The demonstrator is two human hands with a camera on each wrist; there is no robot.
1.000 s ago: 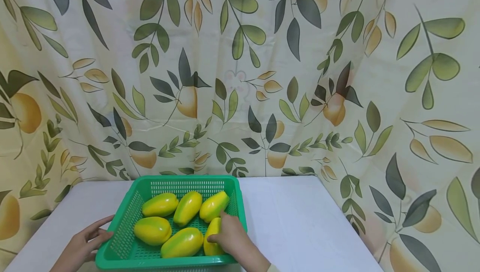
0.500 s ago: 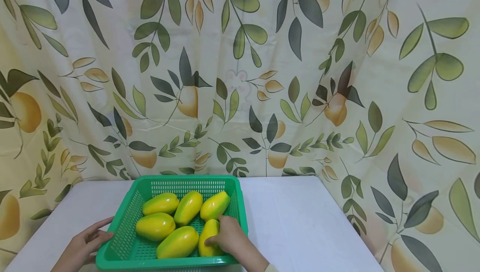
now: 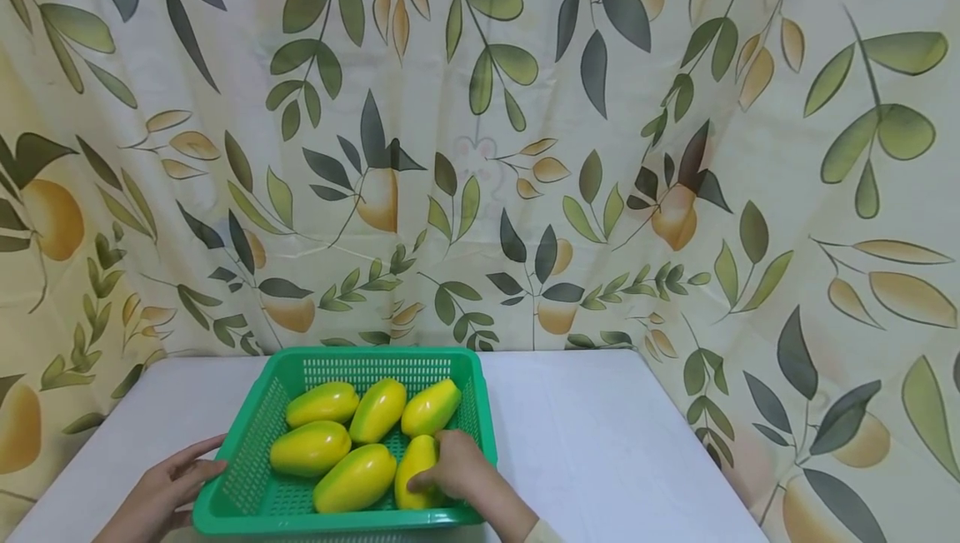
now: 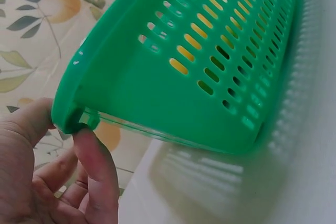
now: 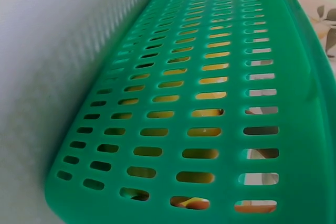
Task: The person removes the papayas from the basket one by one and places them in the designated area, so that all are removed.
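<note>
A green perforated plastic basket (image 3: 345, 524) stands on the table, holding several glossy yellow-green fruits that look like mangoes or papayas. My left hand (image 3: 161, 489) is at the basket's left side; in the left wrist view, this hand (image 4: 63, 174) pinches the rim (image 4: 68, 98) at a corner between thumb and finger. Inside the basket, at the front right, my right hand (image 3: 461, 468) grips one fruit (image 3: 411, 476), its thumb on the near left part. Beside that fruit lies another fruit (image 3: 355, 479). The right wrist view has only the outer basket wall (image 5: 210, 145), with the hand hidden.
A white-covered table (image 3: 585, 443) extends to the right of the basket. Behind and around it hangs a curtain (image 3: 480, 193) printed with leaves and fruit. More fruits sit in the basket's back row, among them one fruit (image 3: 431, 407) at the right.
My right hand has shifted slightly left with the gripped fruit. The fruit beside it has moved a little left too. My left hand stays at the rim.
</note>
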